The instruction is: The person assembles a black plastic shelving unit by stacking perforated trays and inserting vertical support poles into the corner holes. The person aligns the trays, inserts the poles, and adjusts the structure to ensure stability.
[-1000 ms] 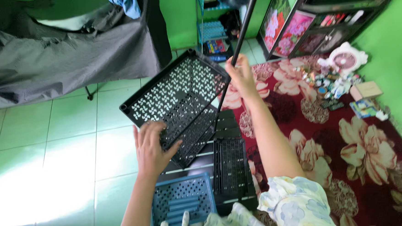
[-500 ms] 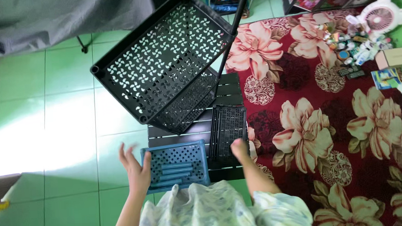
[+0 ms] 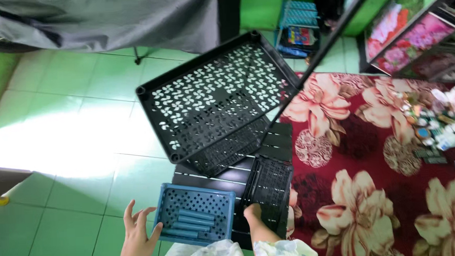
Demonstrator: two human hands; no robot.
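A black perforated shelf tray point(image 3: 215, 100) with a black pole point(image 3: 331, 37) fitted at one corner stands tilted on the floor, neither hand on it. My left hand point(image 3: 137, 236) is open, fingers spread, at the left edge of a blue perforated tray point(image 3: 193, 218) that holds several blue tubes. My right hand point(image 3: 254, 215) rests with curled fingers on the near end of a stack of black perforated trays point(image 3: 269, 185). Whether it grips them I cannot tell. Under these lies a dark slatted panel point(image 3: 217, 178).
A red floral rug point(image 3: 376, 187) covers the floor on the right, with small items and a fan point(image 3: 447, 116) scattered at its far edge. Green tiles point(image 3: 73, 151) lie on the left. A grey cloth-covered object point(image 3: 102, 20) and a framed floral cabinet point(image 3: 414, 24) stand behind.
A second ago my left hand touched the black tray and my right held the pole. Both let go and dropped to the blue tray and the black stack near me.
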